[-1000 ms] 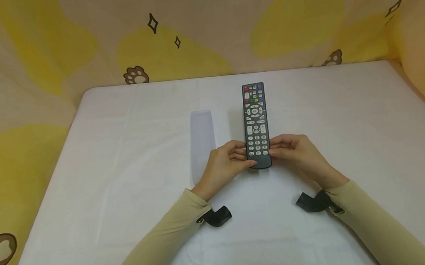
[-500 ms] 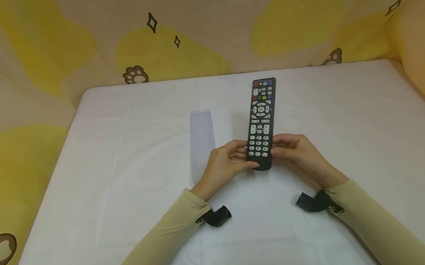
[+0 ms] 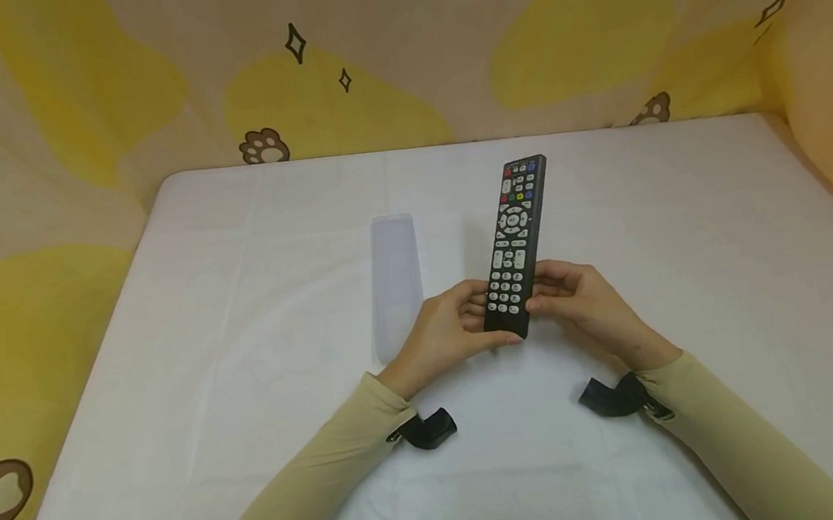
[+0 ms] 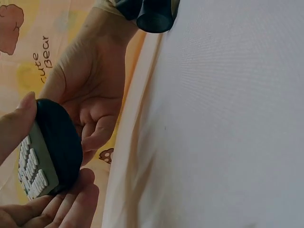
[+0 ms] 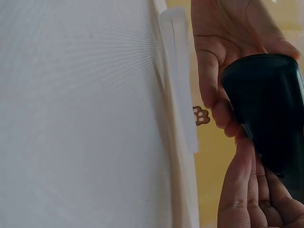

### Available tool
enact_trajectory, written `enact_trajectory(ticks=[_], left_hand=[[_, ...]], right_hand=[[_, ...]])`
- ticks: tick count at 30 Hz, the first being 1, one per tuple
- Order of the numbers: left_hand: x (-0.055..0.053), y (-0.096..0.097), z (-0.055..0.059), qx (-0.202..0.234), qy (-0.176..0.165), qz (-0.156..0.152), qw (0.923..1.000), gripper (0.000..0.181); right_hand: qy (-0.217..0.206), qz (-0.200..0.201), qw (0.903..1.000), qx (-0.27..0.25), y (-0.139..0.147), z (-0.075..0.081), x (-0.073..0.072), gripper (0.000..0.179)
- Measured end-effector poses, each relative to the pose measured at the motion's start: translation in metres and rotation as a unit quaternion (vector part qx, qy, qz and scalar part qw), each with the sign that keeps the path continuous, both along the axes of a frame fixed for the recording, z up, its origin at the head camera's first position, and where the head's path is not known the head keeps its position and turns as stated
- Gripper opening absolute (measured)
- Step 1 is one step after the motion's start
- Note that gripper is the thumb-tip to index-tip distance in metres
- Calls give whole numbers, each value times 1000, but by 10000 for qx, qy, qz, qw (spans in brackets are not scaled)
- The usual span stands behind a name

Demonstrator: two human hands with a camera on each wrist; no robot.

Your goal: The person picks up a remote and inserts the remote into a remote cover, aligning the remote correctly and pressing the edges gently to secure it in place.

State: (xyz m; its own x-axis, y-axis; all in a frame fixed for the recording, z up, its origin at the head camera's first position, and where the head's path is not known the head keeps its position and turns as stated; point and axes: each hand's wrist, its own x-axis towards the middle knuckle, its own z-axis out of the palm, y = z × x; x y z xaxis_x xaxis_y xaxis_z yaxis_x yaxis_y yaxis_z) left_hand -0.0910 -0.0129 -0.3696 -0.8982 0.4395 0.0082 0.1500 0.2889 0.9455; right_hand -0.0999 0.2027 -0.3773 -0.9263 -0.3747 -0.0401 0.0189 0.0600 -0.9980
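Observation:
A black remote control [image 3: 512, 236] with white and a few coloured buttons is held above the table, its far end leaning to the right. My left hand [image 3: 447, 327] grips the near end, thumb across that end and fingers underneath. On the right side, my right hand [image 3: 589, 308] holds the remote between thumb and fingers. The left wrist view shows the remote's blunt end [image 4: 61, 142] with fingertips of both hands under it. Its dark, smooth back [image 5: 268, 104] faces the right wrist view. A pale translucent remote cover [image 3: 396, 286] lies left of the hands.
A white cloth covers the table [image 3: 277, 263]. Behind it hangs a yellow and beige patterned curtain [image 3: 397, 16]. Black wrist cameras [image 3: 430, 429] are strapped at both sleeves [image 3: 739, 439].
The remote has tilted, its far end swinging right, and its right side edge now shows. My left hand has shifted slightly, its thumb further right along the near end. The cover stays put.

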Motion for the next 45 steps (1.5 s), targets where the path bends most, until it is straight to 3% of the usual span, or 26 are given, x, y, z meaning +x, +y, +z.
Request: enact_trajectory(ticks=[12,20,25,30,35,40,45], left_hand=[[3,3,-2,-27,-25,-90,10000,62],[5,5,-2,-68,-39,-87,9999,54],[5,5,-2,9,-104,-73,9999,54],[4,4,-3,219,-227,-243,9992,57],[4,4,-2,352,-473,-592,9965,55],[4,3,-2,311,-535,-815,9947,57],[5,3,-3,247,-522,-986,9935,58]], right_hand=[[183,-153,9990,388,-3,4,3,50],[366,-198,9980,475,-6,4,4,47],[210,-263,9980,529,-5,2,4,44],[-204,-101,9996,-161,-2,-1,3,43],[-617,54,9936,-947,0,-4,3,46],[-735,8,9901,-1196,-1,-5,4,37],[-557,-20,9916,-1163,-3,-5,4,29]])
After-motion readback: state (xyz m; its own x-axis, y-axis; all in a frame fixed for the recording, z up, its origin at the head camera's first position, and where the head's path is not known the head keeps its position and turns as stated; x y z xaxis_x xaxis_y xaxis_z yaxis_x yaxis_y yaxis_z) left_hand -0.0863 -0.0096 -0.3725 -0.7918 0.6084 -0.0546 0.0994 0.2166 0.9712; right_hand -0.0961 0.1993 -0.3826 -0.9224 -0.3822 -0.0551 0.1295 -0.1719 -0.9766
